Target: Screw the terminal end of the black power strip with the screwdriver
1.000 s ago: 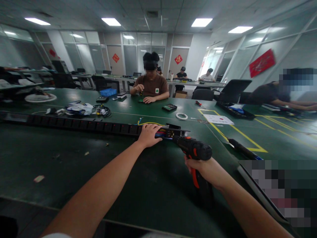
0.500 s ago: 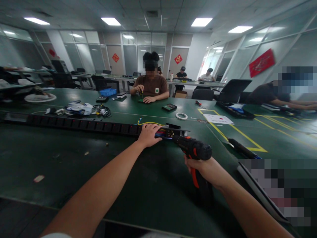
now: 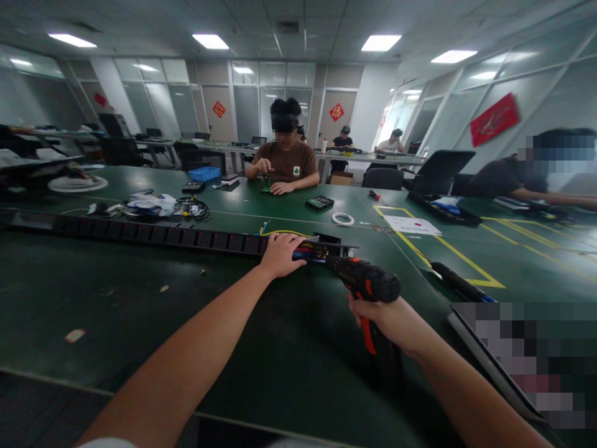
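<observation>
Black power strip (image 3: pixel 181 237) lies on the green tabletop (image 3: pixel 224 361), running from the left edge of the frame to just right of centre. Row of sockets along it. Exposed wiring (image 3: pixel 304 253), red and blue, at its right end, with a small circuit board (image 3: pixel 321 251) there too.

Left hand (image 3: pixel 281 255), mid-frame: gripping the strip near that end, fingers laid over the top, thumb along the near side.

Right hand (image 3: pixel 387 320), right of centre: wrapped round the handle of a black and orange cordless drill (image 3: pixel 366 280). Chuck points left at the strip's end. Can't tell if the bit touches; contact point too small to see.

Yellow wire (image 3: pixel 284 233) just behind the left hand. Further back, centre to right: white tape roll (image 3: pixel 342 219), hard drive (image 3: pixel 319 203), red-handled screwdriver (image 3: pixel 375 196), and a white paper sheet (image 3: pixel 414 226) overlapping a yellow tape outline (image 3: pixel 480 283).

Cable bundle (image 3: pixel 193 209) behind the strip, left of centre; blue basket (image 3: pixel 204 173) beyond it. Co-worker in a brown T-shirt (image 3: pixel 298 158) sits across the table, upper centre.
</observation>
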A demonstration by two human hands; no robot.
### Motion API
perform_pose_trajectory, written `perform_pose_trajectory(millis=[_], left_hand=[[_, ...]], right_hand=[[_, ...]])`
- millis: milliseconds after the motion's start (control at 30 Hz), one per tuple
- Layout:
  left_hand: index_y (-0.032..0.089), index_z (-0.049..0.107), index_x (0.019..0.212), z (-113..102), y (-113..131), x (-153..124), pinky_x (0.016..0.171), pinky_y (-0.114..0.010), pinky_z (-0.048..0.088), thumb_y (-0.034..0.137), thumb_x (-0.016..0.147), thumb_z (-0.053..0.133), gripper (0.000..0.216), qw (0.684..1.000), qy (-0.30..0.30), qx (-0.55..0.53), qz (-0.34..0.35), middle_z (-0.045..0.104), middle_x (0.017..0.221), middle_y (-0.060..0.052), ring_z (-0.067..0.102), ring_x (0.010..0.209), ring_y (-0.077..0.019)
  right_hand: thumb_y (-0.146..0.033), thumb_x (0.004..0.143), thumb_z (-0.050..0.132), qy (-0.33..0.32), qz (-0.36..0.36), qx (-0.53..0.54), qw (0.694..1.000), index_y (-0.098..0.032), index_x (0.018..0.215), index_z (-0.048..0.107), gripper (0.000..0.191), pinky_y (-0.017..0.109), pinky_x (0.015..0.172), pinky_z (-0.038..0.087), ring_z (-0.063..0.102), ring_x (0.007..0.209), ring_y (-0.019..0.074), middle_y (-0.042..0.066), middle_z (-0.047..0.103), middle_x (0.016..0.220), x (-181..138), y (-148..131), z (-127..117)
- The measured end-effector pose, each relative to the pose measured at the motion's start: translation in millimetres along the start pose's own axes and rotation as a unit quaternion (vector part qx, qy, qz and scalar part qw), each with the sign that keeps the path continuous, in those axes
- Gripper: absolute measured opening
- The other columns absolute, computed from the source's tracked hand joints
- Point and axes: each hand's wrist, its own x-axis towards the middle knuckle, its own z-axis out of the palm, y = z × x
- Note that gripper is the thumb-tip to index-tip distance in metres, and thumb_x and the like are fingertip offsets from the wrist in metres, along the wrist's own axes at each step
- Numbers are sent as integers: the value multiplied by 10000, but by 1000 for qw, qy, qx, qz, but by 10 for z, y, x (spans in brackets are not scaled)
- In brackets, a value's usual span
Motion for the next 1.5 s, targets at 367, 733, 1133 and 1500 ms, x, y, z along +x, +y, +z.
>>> perform_pose_trajectory(millis=[367, 733, 1133, 1500], left_hand=[[292, 586, 1399, -12, 7, -5, 1154, -513, 277, 533, 823, 776, 653, 1000, -2, 6, -3, 633, 1382, -64, 527, 1305, -319], [291, 584, 1402, -36, 12, -6, 1158, -512, 273, 523, 831, 768, 643, 1000, -6, 2, 0, 633, 1368, -67, 524, 1302, -319], [283, 583, 1397, -46, 23, -5, 1140, -507, 289, 532, 838, 759, 637, 1000, -8, 10, 1, 636, 1373, -66, 530, 1294, -316], [296, 585, 1398, -30, 11, 2, 1146, -509, 284, 528, 836, 759, 633, 1000, -7, 3, -1, 632, 1373, -66, 523, 1304, -322]], right_hand=[[-295, 733, 635, -5, -8, -6, 1000, -211, 725, 602, 90, 319, 620, 468, 590, 638, 195, 0, 618, 627, -6, -18, 5], [-257, 714, 639, 6, 12, 4, 1000, -201, 807, 661, 111, 311, 615, 481, 613, 644, 200, 1, 632, 644, -8, -6, 2], [-259, 724, 649, -1, 2, 9, 1000, -200, 794, 656, 92, 310, 625, 474, 606, 650, 196, -2, 626, 654, 6, 36, -2], [-261, 709, 649, 0, -1, 22, 1000, -215, 752, 611, 73, 319, 623, 478, 598, 633, 198, -9, 607, 634, -11, -25, 13]])
